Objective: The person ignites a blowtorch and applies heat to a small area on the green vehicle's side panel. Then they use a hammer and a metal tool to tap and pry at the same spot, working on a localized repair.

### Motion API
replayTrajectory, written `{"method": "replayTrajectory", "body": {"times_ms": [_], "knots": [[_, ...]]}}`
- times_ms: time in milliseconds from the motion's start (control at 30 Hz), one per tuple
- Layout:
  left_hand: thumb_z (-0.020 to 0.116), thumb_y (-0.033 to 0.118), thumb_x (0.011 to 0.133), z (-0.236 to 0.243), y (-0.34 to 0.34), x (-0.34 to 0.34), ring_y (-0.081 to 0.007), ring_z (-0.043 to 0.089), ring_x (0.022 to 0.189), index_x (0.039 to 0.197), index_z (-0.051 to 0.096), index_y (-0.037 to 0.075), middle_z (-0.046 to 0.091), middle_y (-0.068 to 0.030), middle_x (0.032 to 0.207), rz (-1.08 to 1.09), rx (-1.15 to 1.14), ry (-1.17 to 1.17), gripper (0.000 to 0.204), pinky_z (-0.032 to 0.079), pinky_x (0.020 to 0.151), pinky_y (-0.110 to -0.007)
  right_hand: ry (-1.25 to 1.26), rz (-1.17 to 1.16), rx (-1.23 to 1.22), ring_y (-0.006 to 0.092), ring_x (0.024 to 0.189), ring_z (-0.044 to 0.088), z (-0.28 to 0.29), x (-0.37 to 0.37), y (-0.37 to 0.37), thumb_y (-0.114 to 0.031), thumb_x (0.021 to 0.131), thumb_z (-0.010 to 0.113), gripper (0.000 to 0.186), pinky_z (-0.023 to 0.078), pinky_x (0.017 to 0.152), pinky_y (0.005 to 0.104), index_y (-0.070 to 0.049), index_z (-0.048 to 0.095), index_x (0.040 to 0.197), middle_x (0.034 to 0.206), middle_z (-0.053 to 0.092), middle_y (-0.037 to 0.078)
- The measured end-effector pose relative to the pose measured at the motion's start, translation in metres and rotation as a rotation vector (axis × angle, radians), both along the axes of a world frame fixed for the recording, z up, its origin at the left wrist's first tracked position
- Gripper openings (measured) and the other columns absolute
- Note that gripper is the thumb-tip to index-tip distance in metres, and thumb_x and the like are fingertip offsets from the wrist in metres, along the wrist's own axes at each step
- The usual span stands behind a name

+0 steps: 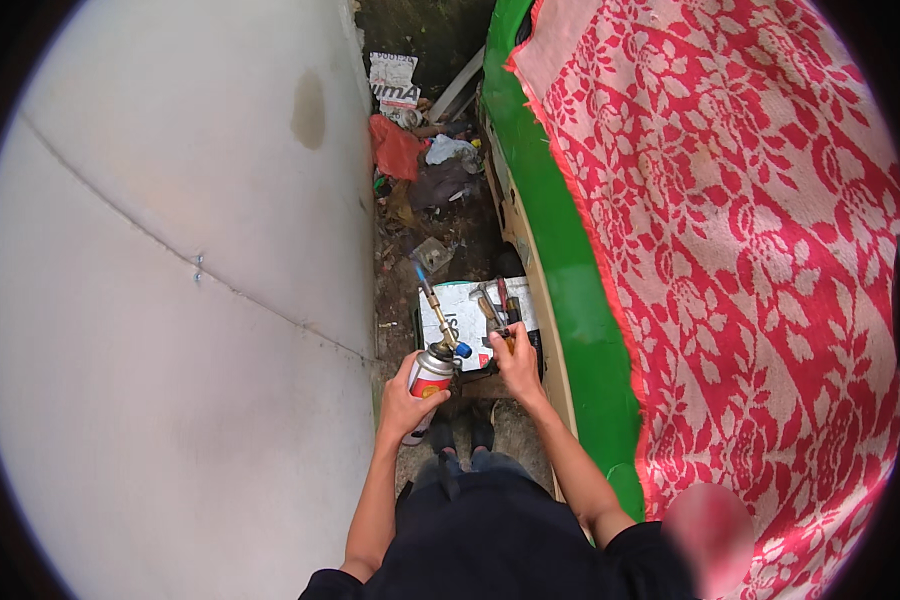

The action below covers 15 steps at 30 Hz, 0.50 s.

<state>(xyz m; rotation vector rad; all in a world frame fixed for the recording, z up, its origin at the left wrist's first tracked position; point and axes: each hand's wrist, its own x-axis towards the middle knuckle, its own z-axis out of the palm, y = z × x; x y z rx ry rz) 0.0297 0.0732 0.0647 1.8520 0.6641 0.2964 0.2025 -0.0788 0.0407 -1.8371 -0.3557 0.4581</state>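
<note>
My left hand (401, 408) is wrapped around the canister of a gas torch (429, 372), white and red with a blue knob. The torch's brass nozzle points up and away, and a small blue flame (420, 272) shows at its tip. My right hand (518, 366) is closed beside the torch, fingers pinched together; what they hold is too small to make out. Just beyond those fingers, several hand tools (503, 292), one with a red handle, lie on a white printed board (462, 300).
A pale wall (200, 400) rises close on the left. On the right stands a green panel (580, 330), partly covered by a red and pink floral cloth (730, 250). Litter, including a red plastic bag (395, 148), lies on the ground ahead. My feet (462, 436) are below.
</note>
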Motion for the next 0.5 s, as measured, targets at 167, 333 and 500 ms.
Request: {"method": "replayTrajectory", "body": {"times_ms": [167,333,500], "knots": [[0.088,0.025,0.069,-0.052,0.013,0.002,-0.0231,0.07,0.097,0.131,0.057,0.005,0.073,-0.0128,0.106,0.002,-0.154,-0.074,0.072,0.053,0.089,-0.036,0.406,-0.045,-0.274,0.0223,0.064,0.068,-0.116,0.033,-0.016,-0.025,0.098,0.057,0.028,0.053,0.064,0.0401,0.0,0.053,0.107,0.074,0.066,0.012],[0.087,0.021,0.069,-0.12,0.02,0.013,-0.0176,0.065,0.099,0.131,0.055,0.001,0.069,-0.0088,0.109,-0.004,-0.347,-0.099,0.073,0.05,0.091,-0.032,0.2,-0.053,-0.411,0.0209,0.069,0.071,-0.277,0.052,-0.008,-0.02,0.092,0.067,0.024,0.054,0.06,0.0344,0.001,0.067,0.105,0.081,0.069,0.009],[0.087,0.021,0.069,-0.173,0.022,0.013,-0.017,0.064,0.102,0.132,0.053,0.0,0.067,-0.009,0.113,-0.014,-0.46,-0.044,0.075,0.049,0.094,-0.031,0.118,-0.053,-0.484,0.0262,0.081,0.072,-0.363,0.066,0.032,-0.016,0.086,0.074,0.026,0.055,0.075,0.038,0.001,0.072,0.105,0.087,0.074,0.014]]}}
